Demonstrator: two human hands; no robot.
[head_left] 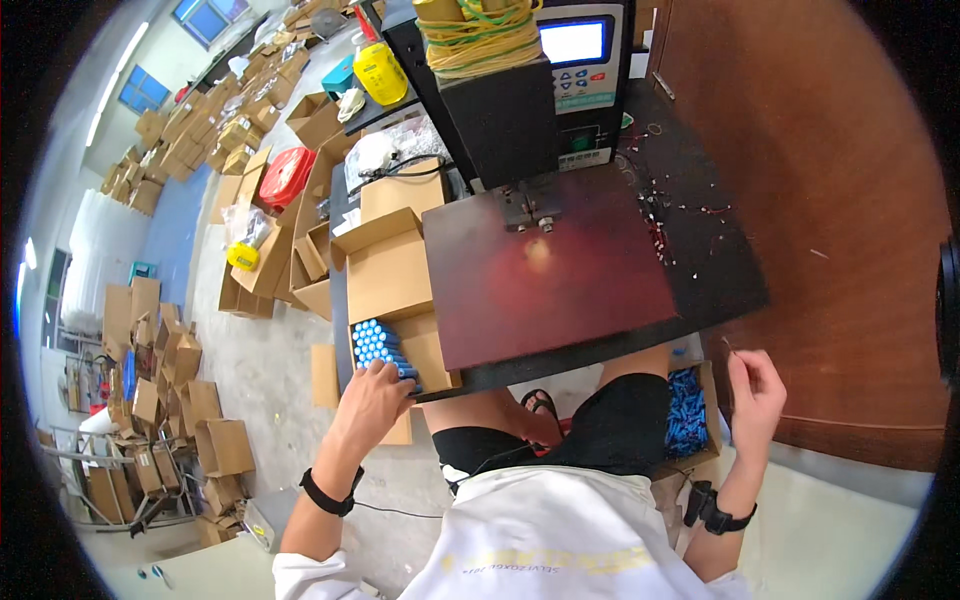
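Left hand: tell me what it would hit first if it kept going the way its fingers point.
The left hand points up and forward into the open cardboard box, its fingertips at the blue cylindrical cells. Those cells would likely be met first, though the exact gap is hard to judge.

Bench: black worktable.
On it: dark red work plate; black spot-welding machine; open cardboard boxes; scattered small metal scraps.

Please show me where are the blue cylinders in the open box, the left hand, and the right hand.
blue cylinders [375, 342]: head view, on their round ends.
left hand [372, 398]: head view, on its back.
right hand [756, 392]: head view, on its palm.
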